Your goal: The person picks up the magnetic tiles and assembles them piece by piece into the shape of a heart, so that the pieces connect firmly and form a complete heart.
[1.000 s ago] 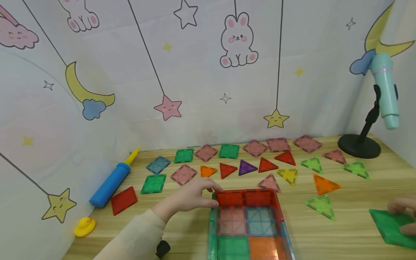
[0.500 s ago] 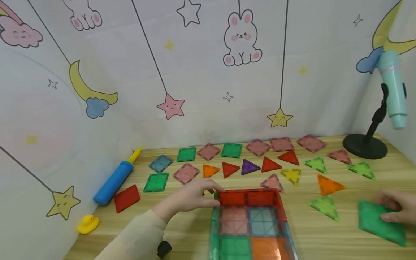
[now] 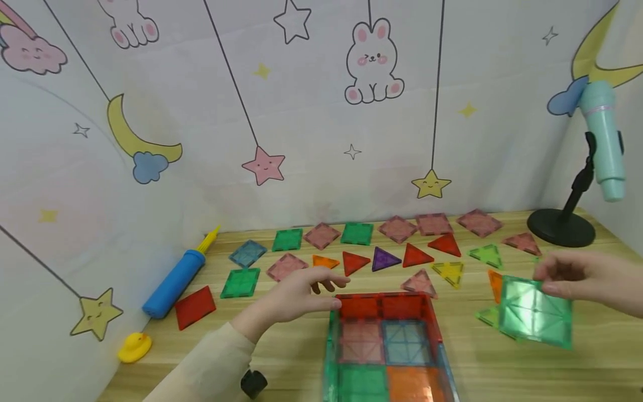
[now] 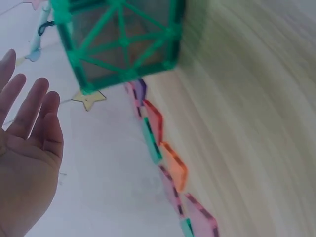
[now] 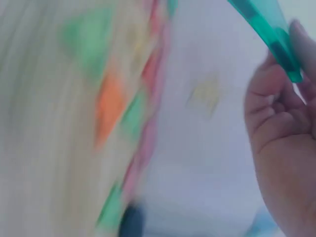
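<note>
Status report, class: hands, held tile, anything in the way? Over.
Right hand pinching green tile above table. Left hand beside box, holding nothing. No plain obstruction between tile and box.

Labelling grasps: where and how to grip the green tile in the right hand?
Probably pinch the green tile at its top edge, from the right, as the right hand does: it's a thin, flat square, its lower edge free.

Green tile (image 3: 535,315): glossy plastic; tabletop (image 3: 502,371): wood-grained.
</note>
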A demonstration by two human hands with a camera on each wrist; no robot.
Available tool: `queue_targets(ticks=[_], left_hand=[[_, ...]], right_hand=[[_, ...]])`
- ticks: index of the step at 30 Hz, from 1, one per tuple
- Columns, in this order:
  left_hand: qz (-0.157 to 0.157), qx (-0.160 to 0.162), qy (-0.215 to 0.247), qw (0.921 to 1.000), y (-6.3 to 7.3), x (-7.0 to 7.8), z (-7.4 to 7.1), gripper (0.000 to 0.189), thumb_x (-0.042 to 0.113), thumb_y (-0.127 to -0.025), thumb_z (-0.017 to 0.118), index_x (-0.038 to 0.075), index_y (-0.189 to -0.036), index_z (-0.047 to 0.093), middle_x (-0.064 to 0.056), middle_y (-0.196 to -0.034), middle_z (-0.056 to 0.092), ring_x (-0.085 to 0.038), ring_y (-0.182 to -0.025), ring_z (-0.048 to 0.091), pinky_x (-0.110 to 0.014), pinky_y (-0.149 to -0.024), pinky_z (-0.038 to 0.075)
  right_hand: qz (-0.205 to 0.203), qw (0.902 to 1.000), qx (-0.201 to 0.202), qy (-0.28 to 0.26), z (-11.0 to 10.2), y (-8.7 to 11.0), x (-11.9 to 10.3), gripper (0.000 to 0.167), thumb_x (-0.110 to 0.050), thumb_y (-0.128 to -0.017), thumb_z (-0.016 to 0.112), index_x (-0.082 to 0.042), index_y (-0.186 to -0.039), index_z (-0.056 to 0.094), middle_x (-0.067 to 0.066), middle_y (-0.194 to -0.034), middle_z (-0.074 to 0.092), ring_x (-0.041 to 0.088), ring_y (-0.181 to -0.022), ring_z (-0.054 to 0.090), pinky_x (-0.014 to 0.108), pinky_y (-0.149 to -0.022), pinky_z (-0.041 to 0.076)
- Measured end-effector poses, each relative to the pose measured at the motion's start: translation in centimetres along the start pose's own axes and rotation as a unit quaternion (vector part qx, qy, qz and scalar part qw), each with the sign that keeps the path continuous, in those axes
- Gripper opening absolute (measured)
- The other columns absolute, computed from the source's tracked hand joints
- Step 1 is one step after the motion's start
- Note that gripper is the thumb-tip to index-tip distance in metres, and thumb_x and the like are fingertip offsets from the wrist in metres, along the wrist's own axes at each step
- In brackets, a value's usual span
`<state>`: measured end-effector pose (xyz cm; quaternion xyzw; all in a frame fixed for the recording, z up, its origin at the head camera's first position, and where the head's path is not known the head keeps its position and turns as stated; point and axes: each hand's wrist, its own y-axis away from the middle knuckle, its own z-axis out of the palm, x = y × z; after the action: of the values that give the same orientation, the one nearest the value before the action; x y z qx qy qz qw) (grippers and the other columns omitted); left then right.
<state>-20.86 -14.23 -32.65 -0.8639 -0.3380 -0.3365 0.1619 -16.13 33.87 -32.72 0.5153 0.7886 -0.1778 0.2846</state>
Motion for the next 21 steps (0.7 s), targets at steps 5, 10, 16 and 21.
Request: queue_targets(ticks=[5,10,16,21], left_hand=[[0.014,0.005,0.065,0.9978,0.3,2.3,0.2,0.035,0.018,-0.09,0.065,0.014,-0.125,0.06,-0.002,-0.113,0.063,-0.012,-0.097,0.058,-0.03,-0.082,0.048],[0.048,0.0,0.145,0.9884,0.6,3.8,0.8,0.034,0.011,-0.091,0.063,0.006,-0.124,0.059,-0.013,-0.108,0.064,-0.014,-0.095,0.06,-0.035,-0.081,0.05],[0.098,0.02,0.166,0.981,1.2,4.5,1.2,0.023,0.004,-0.089,0.063,0.0,-0.112,0.062,-0.014,-0.098,0.064,-0.012,-0.083,0.061,-0.032,-0.074,0.052],[0.129,0.023,0.164,0.9777,2.5,4.3,1.2,0.016,-0.001,-0.088,0.062,-0.001,-0.104,0.062,-0.016,-0.095,0.062,-0.01,-0.078,0.059,-0.032,-0.069,0.053]], right_hand=[[-0.035,0.9961,-0.035,-0.072,2.6,-3.3,-8.1,0.017,-0.02,-0.094,0.058,-0.008,-0.106,0.058,0.004,-0.095,0.059,0.014,-0.08,0.054,0.027,-0.066,0.048],[-0.097,0.9848,-0.063,-0.13,6.0,-5.8,-13.4,0.018,-0.026,-0.093,0.06,-0.012,-0.104,0.059,0.004,-0.095,0.061,0.018,-0.083,0.056,0.028,-0.069,0.049],[-0.152,0.9692,-0.075,-0.178,9.2,-7.4,-16.5,0.019,-0.025,-0.091,0.062,-0.009,-0.101,0.059,0.003,-0.09,0.06,0.018,-0.079,0.056,0.028,-0.069,0.049],[-0.17,0.9636,-0.089,-0.186,10.4,-7.2,-17.2,0.015,-0.023,-0.09,0.064,-0.011,-0.098,0.059,0.001,-0.085,0.059,0.014,-0.073,0.054,0.026,-0.064,0.048]])
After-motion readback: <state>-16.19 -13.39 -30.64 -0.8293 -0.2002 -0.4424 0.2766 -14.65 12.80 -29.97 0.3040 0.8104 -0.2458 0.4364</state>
